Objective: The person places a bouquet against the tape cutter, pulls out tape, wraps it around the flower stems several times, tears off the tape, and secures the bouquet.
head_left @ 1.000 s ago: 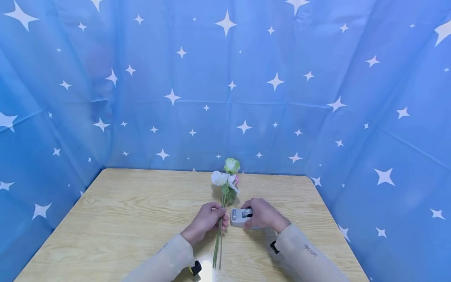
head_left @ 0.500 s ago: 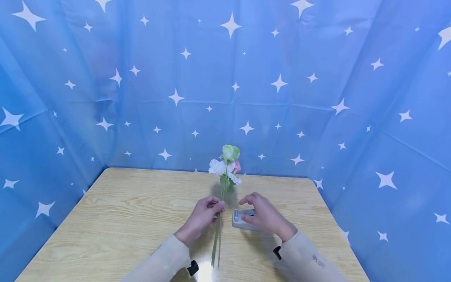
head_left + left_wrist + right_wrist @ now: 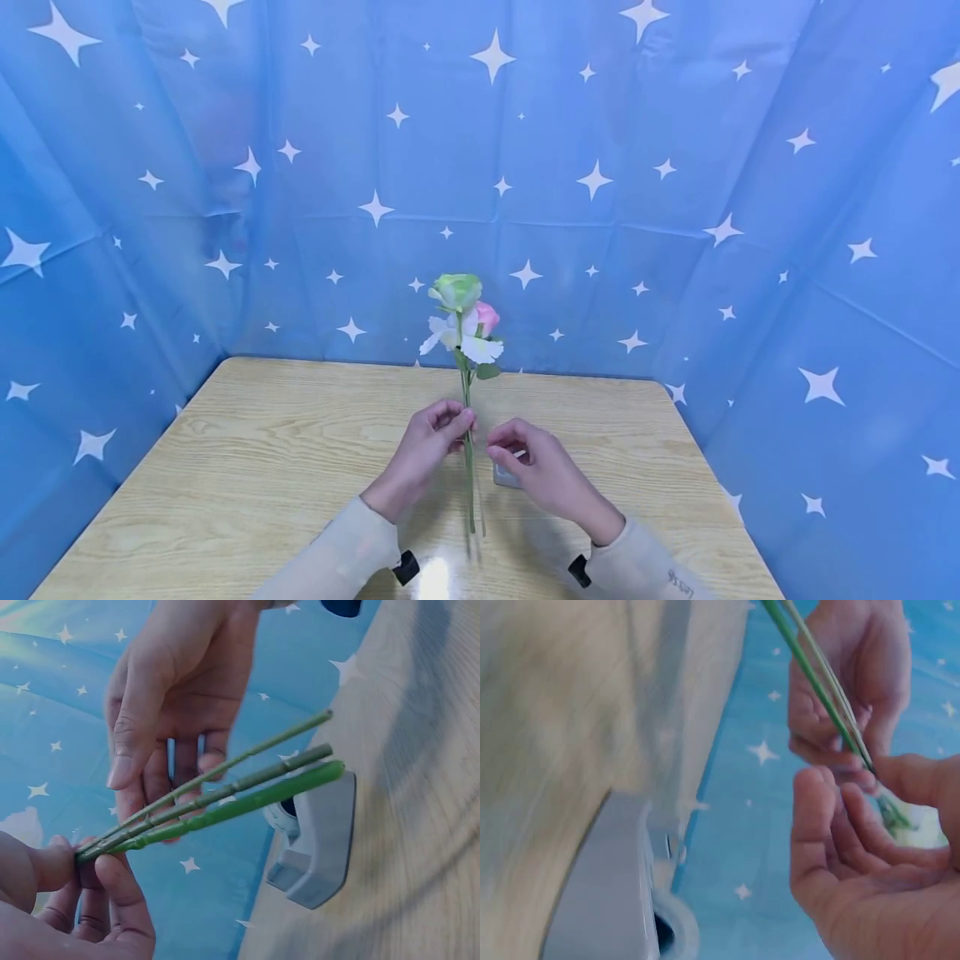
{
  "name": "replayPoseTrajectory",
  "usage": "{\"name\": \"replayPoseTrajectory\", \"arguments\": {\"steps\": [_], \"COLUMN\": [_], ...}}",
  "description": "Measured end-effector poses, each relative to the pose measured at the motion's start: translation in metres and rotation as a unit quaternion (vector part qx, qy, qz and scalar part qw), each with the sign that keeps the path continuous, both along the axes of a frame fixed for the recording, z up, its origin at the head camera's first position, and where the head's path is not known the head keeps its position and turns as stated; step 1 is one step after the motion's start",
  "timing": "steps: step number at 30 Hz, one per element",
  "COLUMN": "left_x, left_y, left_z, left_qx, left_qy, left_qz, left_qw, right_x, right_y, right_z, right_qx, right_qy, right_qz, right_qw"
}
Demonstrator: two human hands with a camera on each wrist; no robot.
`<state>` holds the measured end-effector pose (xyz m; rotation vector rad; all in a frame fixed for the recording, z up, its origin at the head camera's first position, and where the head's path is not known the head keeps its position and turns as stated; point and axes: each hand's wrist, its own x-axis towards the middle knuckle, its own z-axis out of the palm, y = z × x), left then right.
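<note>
My left hand (image 3: 426, 450) pinches several long green stems (image 3: 247, 780) between thumb and fingers, keeping the flowers tilted up off the table. At their tops are a green-white bloom (image 3: 457, 292), a pink bloom (image 3: 487, 317) and a white bloom (image 3: 480, 348). Close by on the right, my right hand (image 3: 551, 475) hovers with loosely bent fingers; in the right wrist view its thumb tip (image 3: 892, 771) is near the stems. Nothing can be made out between its fingers. Under it, a grey tape dispenser (image 3: 507, 475) stands on the table, partly hidden by the hand.
The wood-grain table (image 3: 300, 433) spreads around both hands. Blue curtain (image 3: 420, 167) with white stars encloses its back and sides. The dispenser's body (image 3: 326, 832) stands beside the stem ends in the left wrist view.
The flowers have been raised, tipped more upright and swung slightly left by my left hand. My right hand has come off the tape dispenser and moved left toward the stems.
</note>
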<state>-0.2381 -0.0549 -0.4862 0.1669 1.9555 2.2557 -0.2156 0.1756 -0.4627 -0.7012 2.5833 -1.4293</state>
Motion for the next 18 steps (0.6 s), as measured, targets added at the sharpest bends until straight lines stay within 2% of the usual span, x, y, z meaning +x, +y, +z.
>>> {"name": "replayPoseTrajectory", "arguments": {"steps": [3, 8, 10, 18], "left_x": [0.0, 0.001, 0.001, 0.004], "left_y": [-0.001, 0.0, 0.0, 0.002], "left_z": [0.004, 0.011, 0.014, 0.021], "left_qx": [0.025, 0.043, 0.046, 0.053], "left_qy": [0.005, 0.016, 0.019, 0.026], "left_qz": [-0.004, -0.009, -0.011, -0.02], "left_qw": [0.9997, 0.9989, 0.9987, 0.9981], "right_x": [0.003, 0.005, 0.005, 0.002], "right_y": [-0.002, -0.001, -0.001, -0.002], "right_z": [0.0, -0.002, -0.004, -0.013], "right_qx": [-0.034, -0.08, -0.097, -0.161], "right_qy": [-0.056, -0.131, -0.151, -0.218], "right_qz": [0.045, 0.109, 0.12, 0.125], "right_qw": [0.9969, 0.9821, 0.9764, 0.9544]}}
